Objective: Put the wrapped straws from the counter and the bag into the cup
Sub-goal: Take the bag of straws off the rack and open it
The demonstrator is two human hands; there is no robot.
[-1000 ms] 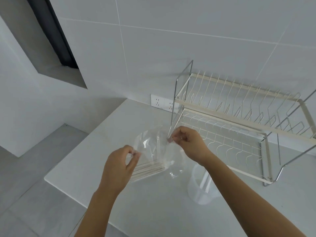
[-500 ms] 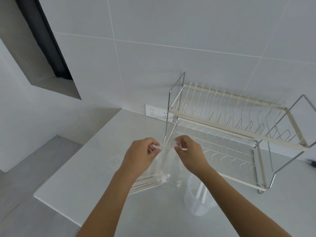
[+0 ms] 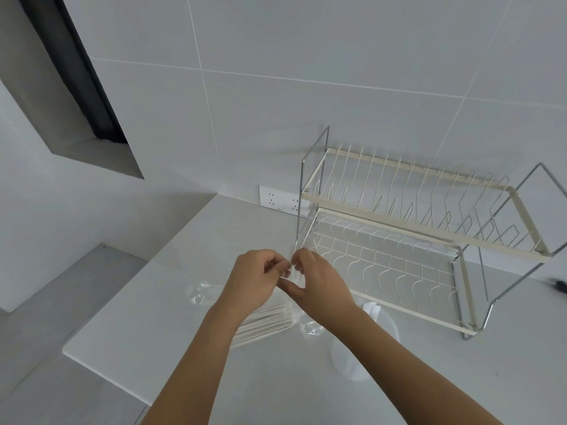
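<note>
Grey tiled wall behind, pale bench [image 3: 171,302] below. Left hand [image 3: 256,282] and right hand [image 3: 319,285] meet above the bench, fingers of both pinching the top edge of a clear plastic bag [image 3: 293,276]. Bag hangs down to the bench; crinkled film shows left of the left wrist too. Bundle of wrapped straws [image 3: 265,322] lies flat under the hands, whether inside the bag can't tell. Translucent cup [image 3: 363,345] stands just right of the straws, under the right forearm, one straw in it. Dish rack [image 3: 429,240] behind.

Cream straws [image 3: 264,322], clear bag [image 3: 202,294]
</note>
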